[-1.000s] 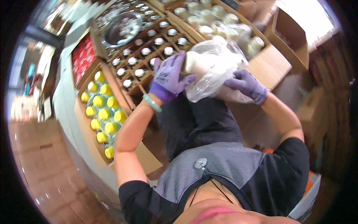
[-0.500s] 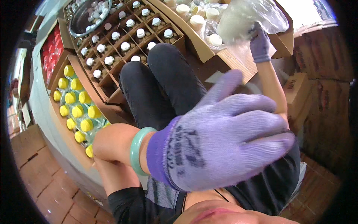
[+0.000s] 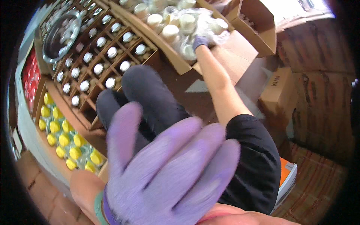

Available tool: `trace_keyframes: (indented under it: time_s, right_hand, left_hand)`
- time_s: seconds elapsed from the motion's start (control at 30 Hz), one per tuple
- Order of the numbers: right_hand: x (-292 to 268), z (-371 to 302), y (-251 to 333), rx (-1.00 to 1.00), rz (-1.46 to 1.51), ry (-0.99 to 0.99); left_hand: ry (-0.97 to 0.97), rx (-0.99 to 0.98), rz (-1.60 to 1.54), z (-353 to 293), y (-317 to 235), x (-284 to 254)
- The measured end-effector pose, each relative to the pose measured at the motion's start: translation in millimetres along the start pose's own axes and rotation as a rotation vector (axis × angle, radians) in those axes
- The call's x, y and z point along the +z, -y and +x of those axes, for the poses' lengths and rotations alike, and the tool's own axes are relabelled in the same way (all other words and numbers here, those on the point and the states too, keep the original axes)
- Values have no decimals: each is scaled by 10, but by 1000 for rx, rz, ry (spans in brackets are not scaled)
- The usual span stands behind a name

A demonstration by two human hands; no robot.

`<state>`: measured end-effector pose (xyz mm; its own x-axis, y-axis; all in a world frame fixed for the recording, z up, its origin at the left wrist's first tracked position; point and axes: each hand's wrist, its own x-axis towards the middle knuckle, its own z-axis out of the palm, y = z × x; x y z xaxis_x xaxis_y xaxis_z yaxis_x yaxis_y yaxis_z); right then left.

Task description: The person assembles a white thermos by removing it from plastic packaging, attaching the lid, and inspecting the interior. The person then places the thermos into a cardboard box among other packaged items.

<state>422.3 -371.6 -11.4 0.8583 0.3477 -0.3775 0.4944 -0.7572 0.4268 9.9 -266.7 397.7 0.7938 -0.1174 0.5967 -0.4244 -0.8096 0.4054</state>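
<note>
My left hand (image 3: 165,168), in a lilac knitted glove with a green bangle (image 3: 98,207) at the wrist, is raised close to the camera. Its fingers are stretched out, the thumb stands apart, and I see nothing held in it. Farther off, my right hand (image 3: 200,42), also gloved, reaches into a cardboard box (image 3: 180,67) among white cylindrical pieces (image 3: 170,33). Clear plastic film (image 3: 205,22) lies around that hand. Its fingers are hidden behind the film and the pieces, so any grip does not show.
A divided carton (image 3: 92,95) of white-capped bottles (image 3: 112,52) stands beyond my knees, with a round clear bowl (image 3: 60,37) on it. Yellow-capped bottles (image 3: 63,140) and red-topped items (image 3: 32,80) fill boxes at left. An opened carton (image 3: 255,26) and stacked cartons (image 3: 322,93) are at right.
My right hand has gone from lifting the blurred clear plastic at the box's right down among the white pieces. My left hand has swung left and lower. The view has shifted.
</note>
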Motion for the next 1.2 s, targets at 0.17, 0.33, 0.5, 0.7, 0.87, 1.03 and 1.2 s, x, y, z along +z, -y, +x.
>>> trace_keyframes:
  time_s: [0.17,0.33,0.5,0.7,0.87,1.03,1.2]
  right_hand:
    - [-307,-77,-14,130,1514,173]
    - [-736,-216,-267,-271,1143,-255]
    - [-295,705,-1071,251,853,-767]
    - [-195,1490,-1291,37,145,-74]
    - [2,2040,-1515,371,462,21]
    - [-133,2112,-1268,288,215,143]
    - [-136,2030,-1337,298,139,197]
  left_hand:
    - [291,-295,-132,80,-138,-362]
    - [83,-502,-47,-509,326,-51]
    - [-74,-843,96,-1039,687,263]
    - [-169,-1158,239,-1448,872,511]
    - [-140,-1081,344,-2126,1396,728]
    - [-280,-1275,297,-2027,1362,731]
    - [-339,-1195,279,-2114,1514,797]
